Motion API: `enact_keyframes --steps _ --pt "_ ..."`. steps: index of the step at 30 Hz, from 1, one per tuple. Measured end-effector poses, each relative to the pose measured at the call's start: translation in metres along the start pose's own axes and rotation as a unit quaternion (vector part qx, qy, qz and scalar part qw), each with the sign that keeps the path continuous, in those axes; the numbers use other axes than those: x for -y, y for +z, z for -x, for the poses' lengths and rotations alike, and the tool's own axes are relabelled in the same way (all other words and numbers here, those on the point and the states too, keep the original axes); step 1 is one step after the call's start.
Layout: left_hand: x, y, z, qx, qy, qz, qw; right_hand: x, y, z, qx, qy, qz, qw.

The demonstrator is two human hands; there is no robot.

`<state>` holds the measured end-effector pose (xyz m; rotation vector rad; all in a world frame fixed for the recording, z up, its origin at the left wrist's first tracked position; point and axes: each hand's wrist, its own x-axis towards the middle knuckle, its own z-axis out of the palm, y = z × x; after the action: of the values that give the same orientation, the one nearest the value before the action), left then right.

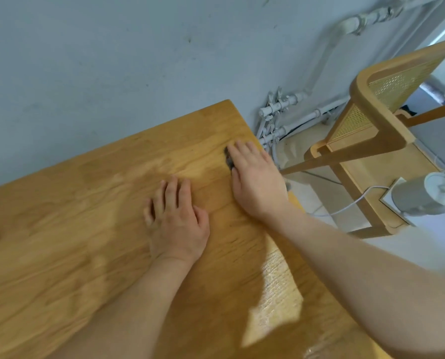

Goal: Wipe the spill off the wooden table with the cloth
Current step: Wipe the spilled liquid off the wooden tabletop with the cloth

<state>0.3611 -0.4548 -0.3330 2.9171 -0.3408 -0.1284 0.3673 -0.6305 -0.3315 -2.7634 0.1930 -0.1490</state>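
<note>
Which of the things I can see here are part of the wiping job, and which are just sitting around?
Part of the job:
- wooden table
- dark cloth, mostly hidden under the right hand
- left hand, flat on the table

Just there:
- cane-backed chair
- wall pipes
- grey appliance with a white cable

This looks like a room in a home, probably a dining or living corner. A wooden worktop (86,229) stands against a plain pale blue-grey wall (112,60). Beside it is a wooden chair (366,136) with a woven cane back, the kind used as household furniture. White-painted heating pipes (288,115) with valves run along the foot of the wall and up it, as in a flat. On the chair seat lies a grey and white appliance (428,195) with a white cable (351,203); it is too blurred to identify.
</note>
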Motion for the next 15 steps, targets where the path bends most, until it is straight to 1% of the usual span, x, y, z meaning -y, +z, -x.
enact_keyframes --steps 3,5,7,10,13,15 --pt "0.0 -0.002 0.001 -0.003 -0.001 0.013 1.0 0.011 -0.014 0.105 0.052 -0.062 -0.021 0.996" --pt "0.001 -0.001 0.0 -0.004 0.001 0.011 1.0 -0.001 -0.024 0.172 0.079 -0.097 -0.003 0.992" --pt "0.0 0.0 0.002 -0.003 0.015 -0.005 1.0 -0.021 -0.03 0.209 0.088 -0.108 0.028 0.99" --pt "-0.005 0.002 0.009 0.002 0.022 -0.01 1.0 -0.027 -0.03 0.2 0.069 -0.066 0.006 0.995" --pt "-0.024 0.009 0.031 0.016 0.049 0.004 0.999 -0.021 -0.019 0.151 0.018 -0.002 -0.012 1.0" --pt "-0.043 0.013 0.056 0.022 0.087 0.018 0.996 -0.019 -0.019 0.111 0.011 0.047 -0.011 0.999"
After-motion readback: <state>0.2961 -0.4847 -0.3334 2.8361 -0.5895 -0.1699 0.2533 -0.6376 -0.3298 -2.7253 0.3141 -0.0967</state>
